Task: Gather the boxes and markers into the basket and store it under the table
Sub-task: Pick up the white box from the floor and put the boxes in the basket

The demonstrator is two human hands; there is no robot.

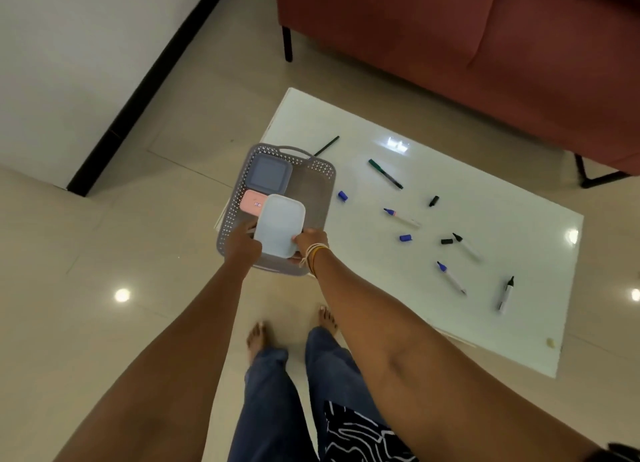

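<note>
Both hands, left [244,243] and right [311,241], grip pale blue rectangular plastic box [280,227] over grey perforated plastic basket [311,191] on white glossy surface [450,156].

I've got the pale blue box [280,230] flat over the near end of the grey perforated basket [320,177], which sits on the table's left corner. Inside at the far left lies a slate-blue square box [269,173], with a pink box [252,202] just nearer. To the right, uncapped markers [401,217] lie scattered on the white tabletop [502,198], with loose blue caps [342,195] and black caps [433,201] among them.
</note>
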